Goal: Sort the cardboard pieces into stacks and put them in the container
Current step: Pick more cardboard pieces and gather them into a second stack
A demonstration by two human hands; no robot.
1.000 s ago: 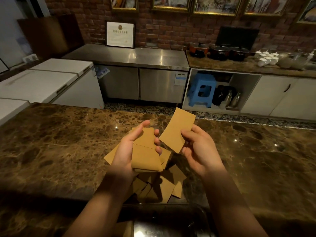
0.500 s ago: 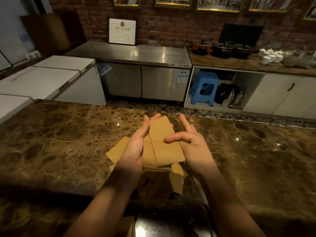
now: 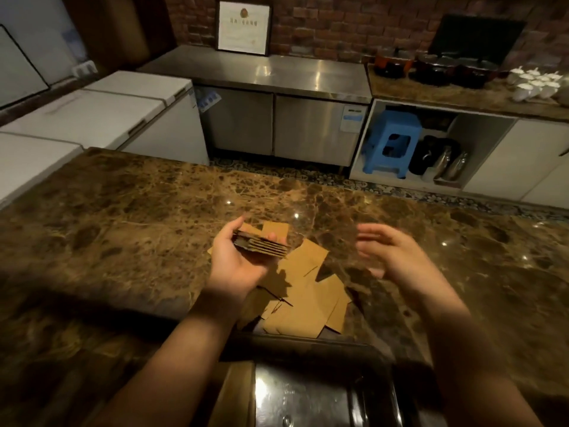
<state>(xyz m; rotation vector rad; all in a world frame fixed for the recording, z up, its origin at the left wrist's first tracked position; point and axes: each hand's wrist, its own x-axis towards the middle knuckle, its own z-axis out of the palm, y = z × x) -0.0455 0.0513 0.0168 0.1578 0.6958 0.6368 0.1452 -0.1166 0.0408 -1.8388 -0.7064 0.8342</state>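
Left hand cupped around a small stack above the loose cardboard pile, keeping edges aligned; right hand beside the pile, blurred, seemingly open and empty, free to pick.

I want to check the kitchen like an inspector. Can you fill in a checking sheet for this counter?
Surface: brown marble counter, glossy.
Job's things: stack of cardboard pieces held edge-on; loose cardboard pieces piled on the counter; dark container at the near edge.
Clutter: nothing seen on the counter.
Hands: left hand grips the stack; right hand empty, fingers spread, blurred.
Cables: nothing seen.
Surroundings: steel cabinet, white chest freezers, blue stool, pots, white cups, brick wall.
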